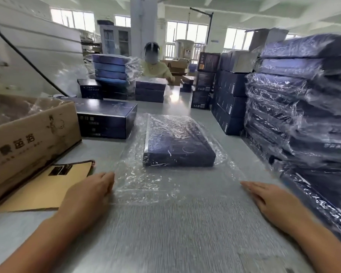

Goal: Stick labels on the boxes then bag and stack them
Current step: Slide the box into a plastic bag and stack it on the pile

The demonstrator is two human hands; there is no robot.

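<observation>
I see box (177,142) inside clear bag (156,186) on table (165,237). Left hand (91,194), right hand (268,201) both flat, released, flanking bag's near end.

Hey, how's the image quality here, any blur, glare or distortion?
Head view: motion blur smears the table by the left hand and right hand, and the wrapped stack at right; daylight glints off the plastic bag around the box; the wide lens bows the frame edges.

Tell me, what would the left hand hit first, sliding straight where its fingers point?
Probably the clear plastic bag: its loose near edge lies at the fingers of the left hand; whether they touch is unclear. Beyond sits the dark blue box inside it.
</observation>
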